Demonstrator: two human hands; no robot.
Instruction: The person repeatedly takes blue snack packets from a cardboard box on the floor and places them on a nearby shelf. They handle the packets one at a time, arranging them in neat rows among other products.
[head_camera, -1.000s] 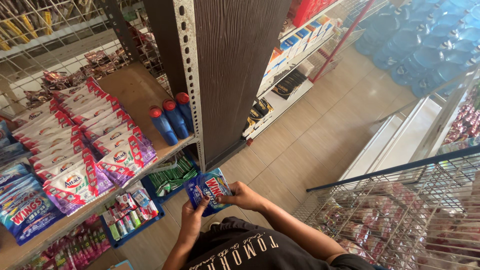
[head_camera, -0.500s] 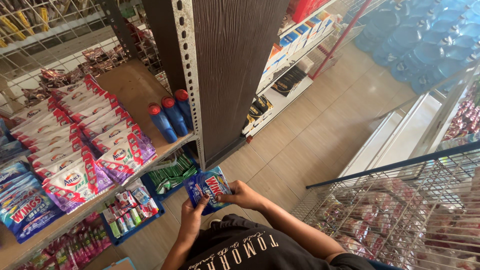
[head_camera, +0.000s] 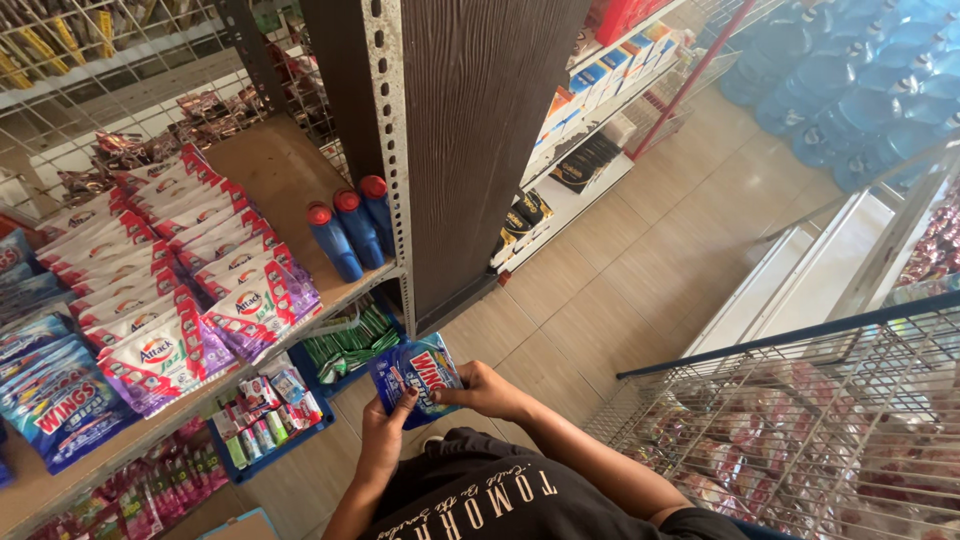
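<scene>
A wooden shelf (head_camera: 270, 175) on the left carries rows of white-and-purple detergent packets (head_camera: 190, 300) and three blue bottles (head_camera: 350, 228) with red caps. Near its front edge, over the tiled floor (head_camera: 640, 270), both hands hold a blue sachet pack (head_camera: 415, 375): left hand (head_camera: 385, 430) clamped underneath, right hand (head_camera: 485, 390) gripping its right side.

Beige tiled floor (head_camera: 640, 270), wooden shelf (head_camera: 270, 180), dark wood-grain panel (head_camera: 480, 140), wire rack (head_camera: 800, 430), daylight.
</scene>
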